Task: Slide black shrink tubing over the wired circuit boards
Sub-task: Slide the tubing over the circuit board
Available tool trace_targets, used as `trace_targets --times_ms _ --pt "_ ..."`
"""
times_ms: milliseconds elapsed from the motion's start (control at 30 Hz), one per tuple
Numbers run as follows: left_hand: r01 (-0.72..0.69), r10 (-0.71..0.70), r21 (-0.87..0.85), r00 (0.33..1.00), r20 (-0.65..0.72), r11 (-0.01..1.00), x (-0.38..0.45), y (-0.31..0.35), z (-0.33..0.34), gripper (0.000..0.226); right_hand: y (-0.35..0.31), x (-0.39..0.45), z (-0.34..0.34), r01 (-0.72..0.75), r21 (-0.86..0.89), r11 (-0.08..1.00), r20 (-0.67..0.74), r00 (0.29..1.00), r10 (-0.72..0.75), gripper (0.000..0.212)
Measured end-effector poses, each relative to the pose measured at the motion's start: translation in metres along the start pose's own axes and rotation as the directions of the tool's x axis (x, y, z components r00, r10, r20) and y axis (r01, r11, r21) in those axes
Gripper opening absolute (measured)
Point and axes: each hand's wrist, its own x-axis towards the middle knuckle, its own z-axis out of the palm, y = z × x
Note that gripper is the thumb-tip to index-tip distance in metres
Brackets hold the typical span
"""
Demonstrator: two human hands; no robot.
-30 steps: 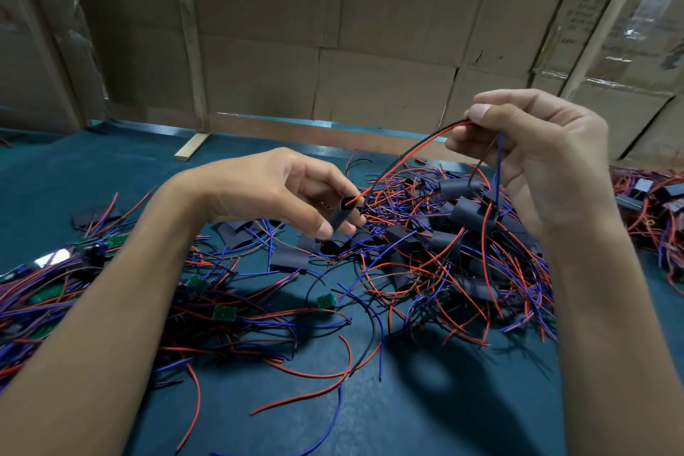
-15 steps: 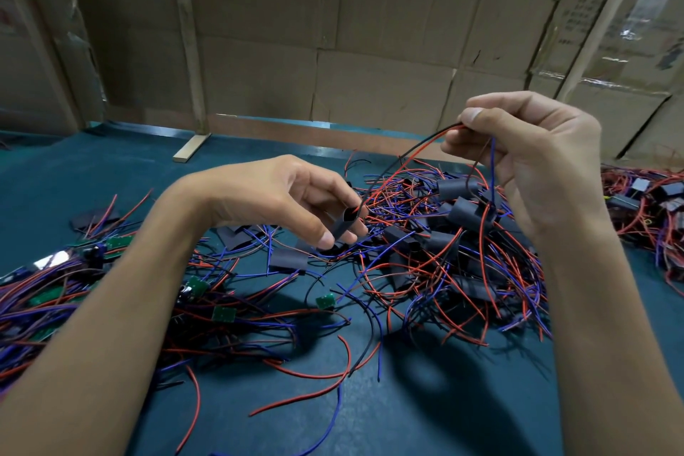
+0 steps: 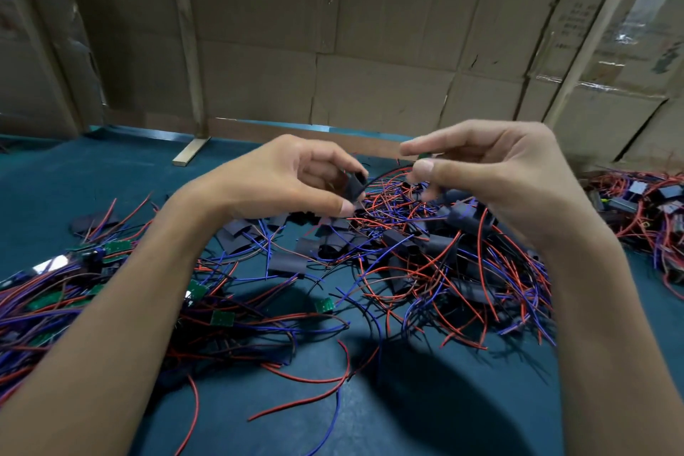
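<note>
My left hand (image 3: 292, 178) pinches a short piece of black shrink tubing (image 3: 354, 186) between thumb and fingers, held above the table. My right hand (image 3: 492, 174) pinches a small green circuit board (image 3: 423, 155) at its fingertips, a little right of the tubing. The board's red and black wires (image 3: 385, 174) run from it down to the tubing's open end. The picture is blurred around the fingertips. Below both hands lies a heap of sleeved boards and loose tubing pieces (image 3: 425, 244).
Bare green boards with red and blue wires (image 3: 111, 248) are piled at the left on the teal table (image 3: 425, 418). More sleeved boards (image 3: 644, 196) lie at the far right. Cardboard walls (image 3: 370, 30) close off the back, with a wooden strip (image 3: 190, 150) at their foot.
My right hand has come down and left, toward my left hand, and now holds the board rather than the wire ends. The left hand rose slightly with the tubing.
</note>
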Motion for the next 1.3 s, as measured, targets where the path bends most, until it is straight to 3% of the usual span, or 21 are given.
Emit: trace_targets --times_ms 133,300,467,767,933,1067,1133,1200,1300 --pt "-0.121 0.162 0.261 0.976 -0.142 0.958 0.000 0.011 0.001 0.045 0.003 0.001 0.011 -0.036 0.034 0.999 0.142 0.989 0.031 0.037" --pt "-0.289 0.392 0.429 0.903 -0.173 0.856 -0.005 0.022 0.002 0.044 0.004 0.008 0.025 -0.034 0.048 0.998 0.032 0.999 0.033 0.031" --pt "-0.306 0.451 0.501 0.870 -0.198 0.810 -0.004 0.024 0.004 0.044 0.005 0.009 0.034 -0.067 0.198 0.978 -0.066 0.994 0.081 0.020" --pt "-0.279 0.576 0.687 0.779 -0.247 0.671 0.003 0.024 0.011 0.044 0.008 0.012 0.038 -0.011 0.149 0.989 -0.182 0.983 0.038 0.007" --pt "-0.341 0.633 0.721 0.755 -0.173 0.604 0.003 0.025 0.014 0.044 0.014 0.012 0.037 -0.077 0.063 0.995 -0.198 0.976 0.088 0.010" --pt "-0.361 0.618 0.693 0.770 -0.155 0.624 0.006 0.023 0.016 0.047 0.015 0.013 0.037 -0.090 0.096 0.991 -0.187 0.977 0.106 0.008" --pt "-0.362 0.608 0.684 0.779 -0.151 0.634 0.007 0.022 0.016 0.047 0.013 0.012 0.033 -0.109 0.115 0.987 -0.163 0.978 0.127 0.021" --pt "-0.363 0.596 0.665 0.788 -0.155 0.653 0.007 0.021 0.018 0.047 0.011 0.010 0.029 -0.118 0.035 0.992 -0.141 0.982 0.122 0.022" --pt "-0.382 0.530 0.503 0.827 -0.190 0.776 0.004 0.024 0.022 0.054 0.009 0.011 0.025 -0.132 -0.013 0.991 -0.185 0.974 0.128 0.014"
